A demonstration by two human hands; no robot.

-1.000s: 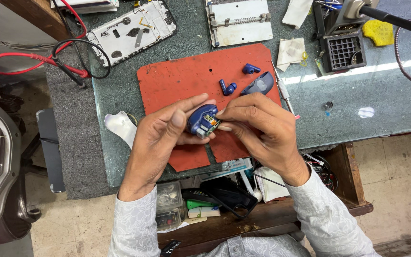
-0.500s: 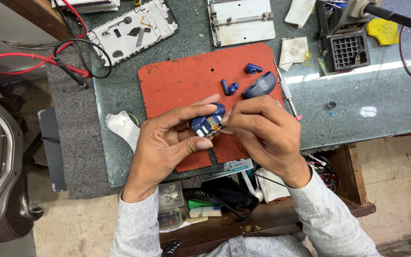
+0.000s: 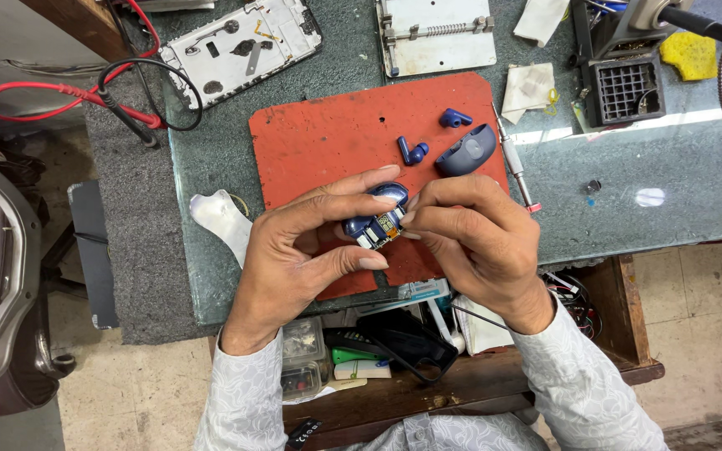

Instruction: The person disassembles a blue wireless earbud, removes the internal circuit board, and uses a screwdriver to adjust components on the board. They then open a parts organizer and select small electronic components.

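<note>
Pinching a small blue earbud case [image 3: 380,219] between them, both hands hold it just above the near edge of the red mat [image 3: 336,134]. The left hand [image 3: 294,250] cradles it with thumb and fingers pressed on its sides, seemingly to steady it, while the right hand [image 3: 478,234] nips its exposed inner part. Farther back on the mat lie two blue earbuds [image 3: 413,151], a blue shell half [image 3: 466,150] and a screwdriver [image 3: 513,159]. The green counter [image 3: 670,167] is cluttered; an open drawer [image 3: 394,342] sits below.

Small blue earbud case [image 3: 380,219], opened with circuit board exposed, tilted above the red mat.
</note>
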